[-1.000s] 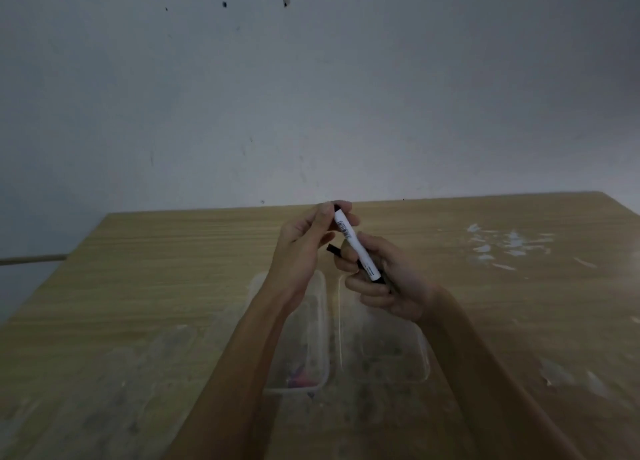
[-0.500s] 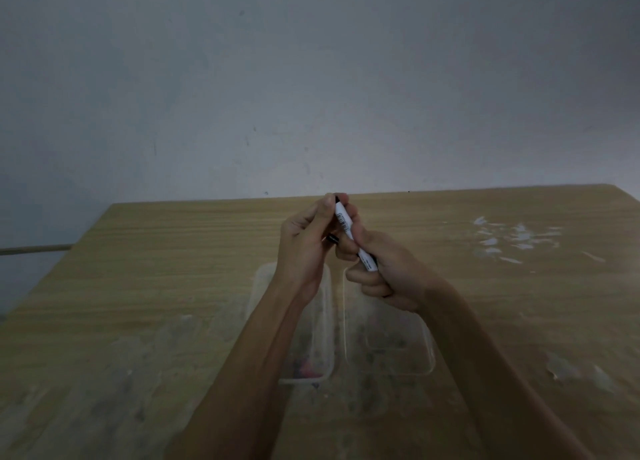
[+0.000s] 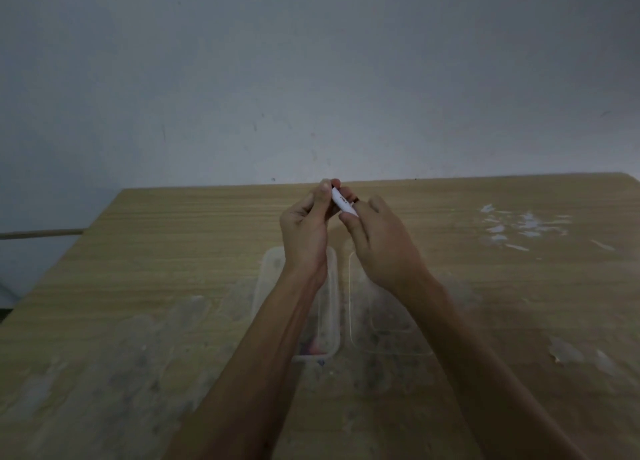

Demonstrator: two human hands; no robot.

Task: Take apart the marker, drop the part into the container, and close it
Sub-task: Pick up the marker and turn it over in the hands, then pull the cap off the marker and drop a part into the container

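Both my hands hold a white marker (image 3: 343,201) in the air above the wooden table (image 3: 180,252). My left hand (image 3: 306,227) pinches its upper end between thumb and fingers. My right hand (image 3: 377,241) wraps its lower end, which is hidden in the fist; a small dark piece shows by my right fingers. Beneath my wrists lies a clear plastic container (image 3: 333,307), open, with something pink in its near end. Beside it on the right lies its clear lid (image 3: 374,324).
A grey wall stands behind the table's far edge. White flakes of peeled surface (image 3: 519,227) mark the table's right side, with more scuffed patches (image 3: 571,352) near the right front. The table's left edge runs diagonally at the left.
My hands have drawn closer together and moved slightly away from me. Less of the marker's white barrel shows between them; my right hand now covers more of it.
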